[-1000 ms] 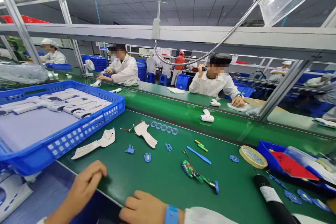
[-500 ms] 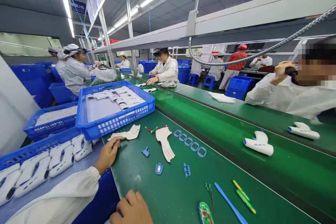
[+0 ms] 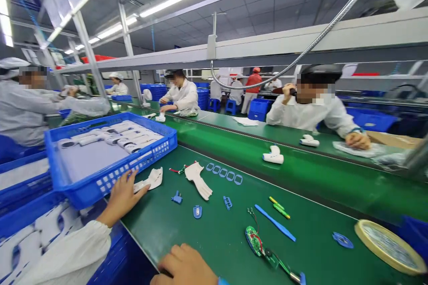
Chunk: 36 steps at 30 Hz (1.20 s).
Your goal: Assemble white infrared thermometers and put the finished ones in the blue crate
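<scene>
My left hand (image 3: 122, 199) is open at the table's left edge, fingers spread beside the blue crate's wall. Its thumb reaches the near end of a white curved plastic shell half (image 3: 155, 179); whether it touches is unclear. My right hand (image 3: 189, 267) rests at the bottom edge with fingers curled in and no object visible in them. A second white shell half (image 3: 199, 180), handle-shaped, lies inner side down, with red and green wires behind it. Small blue plastic parts (image 3: 197, 212) and several blue ring-shaped pieces (image 3: 224, 173) lie around it.
A blue crate (image 3: 117, 170) of white housings stands left, above another crate. Rightward lie a green circuit board with wires (image 3: 254, 241), a blue stick (image 3: 276, 222), green-yellow sticks (image 3: 281, 210) and a round yellow-rimmed dish (image 3: 389, 246). A conveyor carries a white device (image 3: 273, 155); co-workers sit opposite.
My view has turned right, bringing the yellow-rimmed dish into sight. My left hand has gone from fingers closed at the shell's edge to fingers spread. The shell half and right hand stay nearly in place.
</scene>
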### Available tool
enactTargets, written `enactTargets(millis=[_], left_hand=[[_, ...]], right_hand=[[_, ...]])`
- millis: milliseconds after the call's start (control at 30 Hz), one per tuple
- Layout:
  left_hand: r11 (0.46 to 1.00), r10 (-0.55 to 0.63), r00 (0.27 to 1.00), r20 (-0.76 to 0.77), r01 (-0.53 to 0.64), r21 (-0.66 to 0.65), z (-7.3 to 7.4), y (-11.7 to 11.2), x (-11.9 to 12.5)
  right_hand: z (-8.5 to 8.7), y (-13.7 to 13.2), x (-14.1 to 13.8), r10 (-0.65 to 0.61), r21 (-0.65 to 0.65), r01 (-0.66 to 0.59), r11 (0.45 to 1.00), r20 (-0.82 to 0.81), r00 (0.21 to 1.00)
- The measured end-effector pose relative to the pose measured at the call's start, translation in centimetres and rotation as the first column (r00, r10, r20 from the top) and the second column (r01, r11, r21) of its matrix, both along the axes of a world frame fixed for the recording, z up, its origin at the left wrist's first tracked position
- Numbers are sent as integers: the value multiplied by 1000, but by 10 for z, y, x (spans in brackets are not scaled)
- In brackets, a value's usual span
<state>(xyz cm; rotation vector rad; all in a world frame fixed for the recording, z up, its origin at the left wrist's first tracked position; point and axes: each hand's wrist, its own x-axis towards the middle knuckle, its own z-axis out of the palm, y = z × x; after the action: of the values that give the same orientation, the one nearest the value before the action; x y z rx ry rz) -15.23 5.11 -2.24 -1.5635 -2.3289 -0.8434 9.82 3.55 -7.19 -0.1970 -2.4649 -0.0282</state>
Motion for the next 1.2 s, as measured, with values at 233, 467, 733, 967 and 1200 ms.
enactTargets(millis=[233, 467, 733, 967, 1200], left_hand=[[992, -79, 996, 39, 82, -97, -7, -9, -16], [931, -277, 880, 386, 345, -120, 23, -29, 80], [709, -568, 696, 439, 685, -169, 29, -25, 144], [570, -602, 621, 501, 775, -274, 35, -20, 156], [481, -606, 610, 511, 792, -375, 48, -17, 163]], right_hand=[[96, 56, 89, -507, -421, 615, 667, 349, 788], [99, 104, 93, -591, -409, 798, 443, 536, 603], [102, 100, 113, -612, -595, 710, 377, 416, 673], [117, 60, 140, -558, -755, 526, 392, 260, 788], [107, 44, 137, -512, -785, 427, 449, 166, 843]])
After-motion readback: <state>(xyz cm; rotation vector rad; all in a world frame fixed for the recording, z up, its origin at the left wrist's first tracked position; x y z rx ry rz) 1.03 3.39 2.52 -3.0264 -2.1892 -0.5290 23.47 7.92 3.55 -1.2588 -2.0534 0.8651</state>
